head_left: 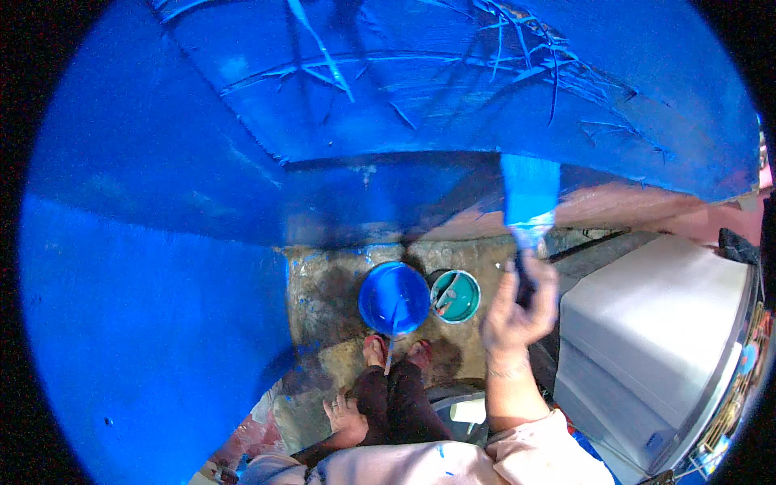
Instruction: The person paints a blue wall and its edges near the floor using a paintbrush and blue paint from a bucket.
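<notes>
— Blue paint is seen over nearly the whole wall (162,267), from the far left up across the top; what is found below it?

— A bare, stained patch of floor (323,291) is shown at the wall's foot, with blue splashes along its left edge.

— What is seen of the left hand (343,416)?

— It is held low, near the bottom of the view, resting on the person's knee with the fingers loosely spread; nothing is gripped in it.

— And on the floor ahead of the feet?

— A blue bucket (394,297) is set there, with a stick leaning out of it toward the toes. Just to its right, almost touching, a smaller teal tin (457,297) is placed, and a tool is lying inside it.

— Where is the brush (529,198)?

— It is raised to the right of the tins, its blue-loaded bristles pressed to the wall at the border between blue paint and an unpainted pinkish strip (630,202). Its handle is clasped in the right hand (517,303), whose fingers are closed round it.

— What is seen furthest right?

— A white boxy unit (655,323) is standing there, just beside the right forearm.
</notes>
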{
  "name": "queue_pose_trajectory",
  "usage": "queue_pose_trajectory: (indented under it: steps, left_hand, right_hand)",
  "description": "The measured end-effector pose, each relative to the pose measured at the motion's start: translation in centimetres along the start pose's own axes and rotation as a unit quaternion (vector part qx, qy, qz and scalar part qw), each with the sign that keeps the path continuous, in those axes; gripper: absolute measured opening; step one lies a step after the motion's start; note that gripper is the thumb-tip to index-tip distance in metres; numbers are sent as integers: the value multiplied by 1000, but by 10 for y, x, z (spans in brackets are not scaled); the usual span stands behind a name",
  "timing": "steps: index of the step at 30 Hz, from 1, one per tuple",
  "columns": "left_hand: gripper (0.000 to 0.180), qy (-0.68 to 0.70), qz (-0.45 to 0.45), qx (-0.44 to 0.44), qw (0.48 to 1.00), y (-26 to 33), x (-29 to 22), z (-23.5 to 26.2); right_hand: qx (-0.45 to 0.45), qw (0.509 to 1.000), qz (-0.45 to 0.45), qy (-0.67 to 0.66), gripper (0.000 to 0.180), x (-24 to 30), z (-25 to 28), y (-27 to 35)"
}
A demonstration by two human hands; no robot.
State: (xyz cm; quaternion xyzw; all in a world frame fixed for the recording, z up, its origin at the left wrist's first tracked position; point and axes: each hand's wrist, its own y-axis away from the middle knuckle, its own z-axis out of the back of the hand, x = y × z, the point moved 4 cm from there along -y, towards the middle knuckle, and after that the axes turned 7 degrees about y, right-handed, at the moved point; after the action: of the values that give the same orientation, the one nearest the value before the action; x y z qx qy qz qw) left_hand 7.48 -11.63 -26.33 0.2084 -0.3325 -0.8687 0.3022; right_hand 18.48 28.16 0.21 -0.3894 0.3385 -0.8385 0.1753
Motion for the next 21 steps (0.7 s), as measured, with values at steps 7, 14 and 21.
queue_pose_trajectory:
  steps: [7,14,21]
  left_hand:
    - [48,115,50,-59,990,-6,21,20]
    - [65,39,121,25,992,6,61,-23]
    - [64,-50,40,99,993,12,74,-35]
  right_hand:
    - [223,971,-67,53,25,-19,-44,79]
    - [111,993,42,-22,28,76,-85,52]
    - [102,992,-48,-63,13,66,-119,84]
